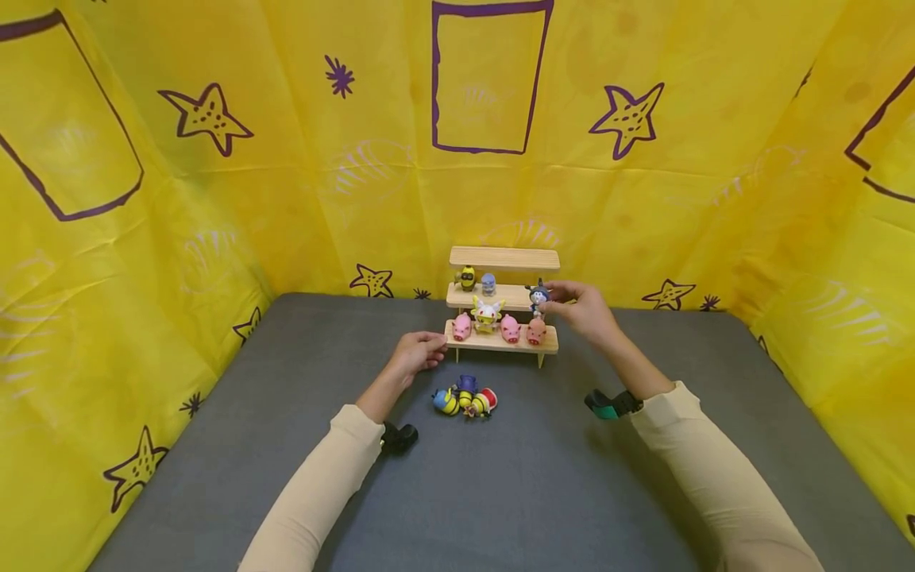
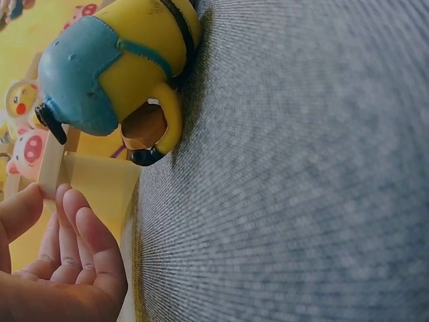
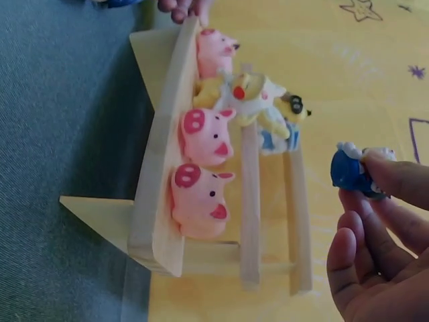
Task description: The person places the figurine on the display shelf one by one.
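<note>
My right hand (image 1: 586, 311) pinches a small dark-blue and white figurine (image 1: 538, 296) by the right end of the wooden tiered display stand (image 1: 500, 342). The right wrist view shows the figurine's blue base (image 3: 346, 169) apart from the steps. With thumb and fingertips, my left hand (image 1: 416, 355) grips the left end of the bottom step. On that step stand pink pig figures (image 1: 510, 328) and a yellow-and-white figure (image 1: 487, 314). The middle step bears a yellow figure with black goggles (image 1: 468, 277) and a pale blue figure (image 1: 489, 284).
In front of the stand, several yellow toy figures lie in a cluster on the grey tabletop (image 1: 500, 477), among them one in blue (image 2: 80, 74). A yellow patterned cloth (image 1: 400, 199) hangs behind and at both sides. The top step (image 1: 504, 257) is bare wood.
</note>
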`<state>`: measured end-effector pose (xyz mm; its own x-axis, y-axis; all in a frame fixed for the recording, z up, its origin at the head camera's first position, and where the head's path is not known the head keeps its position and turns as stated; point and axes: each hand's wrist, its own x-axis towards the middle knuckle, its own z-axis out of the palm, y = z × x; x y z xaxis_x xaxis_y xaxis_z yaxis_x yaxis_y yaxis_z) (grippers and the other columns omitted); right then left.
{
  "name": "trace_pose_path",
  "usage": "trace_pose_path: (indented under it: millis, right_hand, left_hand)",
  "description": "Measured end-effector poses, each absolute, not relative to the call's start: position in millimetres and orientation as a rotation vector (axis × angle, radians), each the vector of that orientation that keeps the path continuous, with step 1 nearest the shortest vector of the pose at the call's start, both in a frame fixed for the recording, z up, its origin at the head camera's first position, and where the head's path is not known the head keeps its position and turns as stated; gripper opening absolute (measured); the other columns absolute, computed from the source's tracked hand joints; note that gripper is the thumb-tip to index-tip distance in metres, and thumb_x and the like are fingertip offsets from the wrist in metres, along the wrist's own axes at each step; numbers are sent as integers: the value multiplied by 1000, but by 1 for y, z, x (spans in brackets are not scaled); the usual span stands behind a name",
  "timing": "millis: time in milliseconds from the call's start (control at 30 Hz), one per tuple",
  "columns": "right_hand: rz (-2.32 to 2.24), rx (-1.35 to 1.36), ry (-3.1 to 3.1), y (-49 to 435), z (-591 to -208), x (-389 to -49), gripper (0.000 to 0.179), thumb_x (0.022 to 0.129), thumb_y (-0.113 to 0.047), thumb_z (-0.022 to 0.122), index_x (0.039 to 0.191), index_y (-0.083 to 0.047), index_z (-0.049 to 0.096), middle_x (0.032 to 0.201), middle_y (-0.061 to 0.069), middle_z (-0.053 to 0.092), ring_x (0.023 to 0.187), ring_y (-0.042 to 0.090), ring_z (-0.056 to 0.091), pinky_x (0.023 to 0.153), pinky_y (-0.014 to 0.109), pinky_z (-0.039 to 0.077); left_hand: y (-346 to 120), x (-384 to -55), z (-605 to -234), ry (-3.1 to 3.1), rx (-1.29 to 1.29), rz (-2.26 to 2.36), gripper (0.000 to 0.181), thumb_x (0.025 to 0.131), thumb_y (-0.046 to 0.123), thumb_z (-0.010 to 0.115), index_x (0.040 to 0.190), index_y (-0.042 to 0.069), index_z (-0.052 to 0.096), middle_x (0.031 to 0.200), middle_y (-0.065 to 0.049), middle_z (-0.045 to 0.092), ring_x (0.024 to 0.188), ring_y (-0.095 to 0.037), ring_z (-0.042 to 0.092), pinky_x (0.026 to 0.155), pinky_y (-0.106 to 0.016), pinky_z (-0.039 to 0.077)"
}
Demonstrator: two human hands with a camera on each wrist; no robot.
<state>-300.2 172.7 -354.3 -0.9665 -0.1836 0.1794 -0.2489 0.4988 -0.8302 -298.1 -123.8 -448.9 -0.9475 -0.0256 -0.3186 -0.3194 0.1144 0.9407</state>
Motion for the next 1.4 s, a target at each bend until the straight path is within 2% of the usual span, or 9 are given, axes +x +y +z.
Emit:
trace_pose_path:
  millis: [267,467,667,1000,1200,1400]
  right_hand:
    - [1462,352,-2642,167,-355,-323,41,89,-12,70,127,2,61,109,25,66,99,32,62,67,16,45]
    - [1481,343,-2602,160,-359,-336,42,89,-11,70,128,4,60,112,28,66,102,35,62,71,17,44]
    - [1488,349,-2584,150,-365,-348,42,88,-9,71,126,5,61,110,29,66,98,35,64,67,14,44]
    - [1444,360,-2616,138,-376,-361,40,87,-6,71,124,5,62,105,27,67,91,30,63,67,17,44]
    - [1466,330,-2654,135,-381,-362,40,86,-3,70,125,4,61,108,26,66,95,31,62,66,18,47]
    - [1482,350,-2634,130,-383,-365,35,85,1,70,118,6,63,106,26,68,94,31,64,66,19,50]
  left_hand:
    - [-124,-298,-449,2176,-338,1910,30,97,20,61,119,-1,64,98,-8,68,76,-11,61,68,-23,52]
    - [-124,-298,-449,2169,-345,1912,29,97,19,61,118,-1,64,95,-6,68,75,-11,61,68,-23,52]
    - [-124,-298,-451,2163,-344,1917,29,96,18,62,119,-1,64,94,-6,68,77,-12,62,68,-23,52]
    - [-124,-297,-450,2175,-339,1904,29,97,19,61,118,-1,64,96,-8,68,77,-13,62,67,-23,52]
    - [-123,-297,-450,2175,-335,1908,29,98,19,60,118,-1,64,95,-7,68,75,-11,61,68,-23,52]
    - [-124,-298,-450,2170,-339,1913,29,97,19,61,118,-1,65,95,-7,68,75,-12,62,67,-23,51]
